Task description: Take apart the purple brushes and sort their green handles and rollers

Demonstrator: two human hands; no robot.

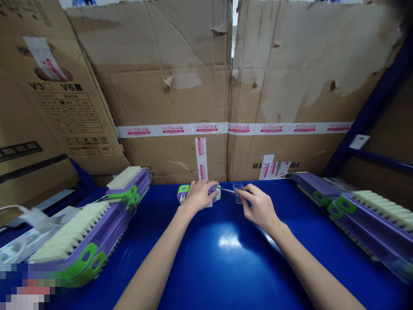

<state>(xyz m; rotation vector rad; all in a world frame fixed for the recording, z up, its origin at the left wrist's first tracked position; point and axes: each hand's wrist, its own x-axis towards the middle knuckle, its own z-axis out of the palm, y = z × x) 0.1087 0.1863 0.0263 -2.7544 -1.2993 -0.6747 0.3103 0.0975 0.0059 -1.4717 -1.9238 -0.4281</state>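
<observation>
Your purple-and-green brush block (214, 188) lies near the table's (200, 258) back edge, close to its middle. Your left hand (200, 193) has its fingers bent over the block; press evenly, so that it does not roll on its bristles. The fingers of your right hand (258, 206) are pinched narrow on a thin metal tool (228, 190), its tip at the block's right end; whether it touches, you cannot tell from here. Steady that wrist and line the shaft up with the block before you push. Mind the small clear plastic box (238, 199) just by your right fingertips: a sideways slip could knock it.
</observation>
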